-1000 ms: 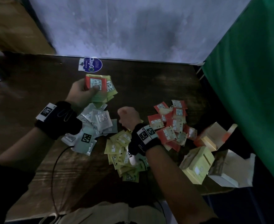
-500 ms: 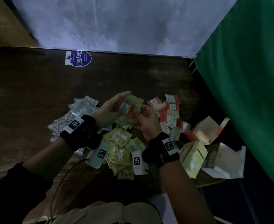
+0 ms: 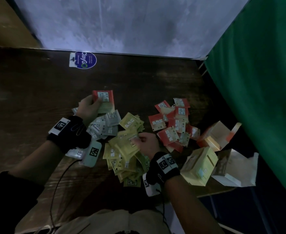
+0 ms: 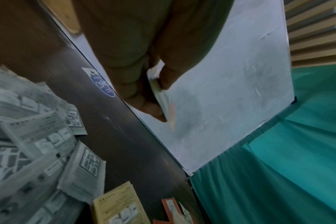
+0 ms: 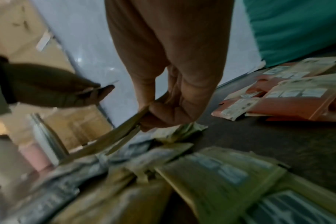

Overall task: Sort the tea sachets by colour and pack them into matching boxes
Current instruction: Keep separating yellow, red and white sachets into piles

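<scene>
A small stack of sachets (image 3: 103,102), red one on top, is pinched upright in the left hand (image 3: 88,108) above the grey pile (image 3: 103,125). The red pile (image 3: 171,122) lies well off to its right, across the yellow pile (image 3: 127,152), nearer the right hand (image 3: 147,144). That hand is closed on a yellow sachet (image 5: 113,137) over the yellow pile. The boxes (image 3: 201,166) sit at the table's right edge.

Dark wooden table (image 3: 37,102); sachet piles (image 3: 171,125), boxes (image 3: 200,166)
</scene>
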Demonstrator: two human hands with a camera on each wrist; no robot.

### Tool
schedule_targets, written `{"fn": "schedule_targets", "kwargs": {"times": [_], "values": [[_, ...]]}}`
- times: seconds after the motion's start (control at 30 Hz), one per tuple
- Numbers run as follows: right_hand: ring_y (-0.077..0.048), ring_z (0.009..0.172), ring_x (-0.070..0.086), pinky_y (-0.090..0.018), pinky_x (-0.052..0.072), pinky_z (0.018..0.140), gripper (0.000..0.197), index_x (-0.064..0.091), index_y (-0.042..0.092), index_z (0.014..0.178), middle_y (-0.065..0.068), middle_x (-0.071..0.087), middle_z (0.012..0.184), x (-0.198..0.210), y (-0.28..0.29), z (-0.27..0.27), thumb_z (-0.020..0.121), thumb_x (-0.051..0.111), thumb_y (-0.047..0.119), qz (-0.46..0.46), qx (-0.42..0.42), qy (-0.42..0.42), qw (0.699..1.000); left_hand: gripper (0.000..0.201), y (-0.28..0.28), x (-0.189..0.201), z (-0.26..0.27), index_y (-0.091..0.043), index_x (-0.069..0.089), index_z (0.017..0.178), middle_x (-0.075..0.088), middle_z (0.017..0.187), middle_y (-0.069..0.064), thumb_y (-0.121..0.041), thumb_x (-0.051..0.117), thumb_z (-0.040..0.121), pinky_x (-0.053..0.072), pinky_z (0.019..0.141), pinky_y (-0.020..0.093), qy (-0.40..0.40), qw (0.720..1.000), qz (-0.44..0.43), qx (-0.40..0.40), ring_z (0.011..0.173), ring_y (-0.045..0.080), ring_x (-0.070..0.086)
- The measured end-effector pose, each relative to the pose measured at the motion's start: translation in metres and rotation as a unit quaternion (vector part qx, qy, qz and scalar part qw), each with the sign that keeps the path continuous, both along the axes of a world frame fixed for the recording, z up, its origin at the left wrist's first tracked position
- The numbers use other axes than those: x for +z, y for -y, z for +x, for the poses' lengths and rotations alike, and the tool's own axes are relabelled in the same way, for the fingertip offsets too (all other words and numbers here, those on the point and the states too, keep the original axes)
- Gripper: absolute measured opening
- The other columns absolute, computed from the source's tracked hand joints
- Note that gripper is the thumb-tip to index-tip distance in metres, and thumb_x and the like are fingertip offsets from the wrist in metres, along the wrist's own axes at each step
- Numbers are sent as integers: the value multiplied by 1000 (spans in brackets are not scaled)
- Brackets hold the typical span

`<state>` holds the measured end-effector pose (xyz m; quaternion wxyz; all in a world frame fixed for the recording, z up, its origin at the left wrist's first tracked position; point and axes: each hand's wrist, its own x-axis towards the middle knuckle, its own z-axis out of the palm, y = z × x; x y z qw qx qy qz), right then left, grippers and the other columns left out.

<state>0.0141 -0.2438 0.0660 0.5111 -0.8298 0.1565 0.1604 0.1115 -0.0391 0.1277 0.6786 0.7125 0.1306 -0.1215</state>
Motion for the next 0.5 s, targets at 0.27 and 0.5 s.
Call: {"fn": "schedule_targets", "kwargs": {"times": [0.27, 0.5], "values": [[-20, 101, 60, -35, 51, 87, 41, 62, 11, 121, -8, 63, 116, 15, 4, 14, 90, 63, 37, -41, -2, 76, 996, 23, 14, -19, -29, -15, 64, 111, 67, 96, 0, -21, 62, 89, 50, 71, 21, 28, 976, 152, -151, 83, 8, 64], [-23, 100, 63, -35, 53, 83, 24, 66, 6, 114, -9, 67, 108, 21, 33, 35, 91, 60, 11, -54, -72, 45, 995, 41, 48, -44, -36, -18, 57, 123, 62, 117, -2, -23, 68, 85, 46, 86, 22, 99, 918, 262, -282, 101, 8, 59]]}}
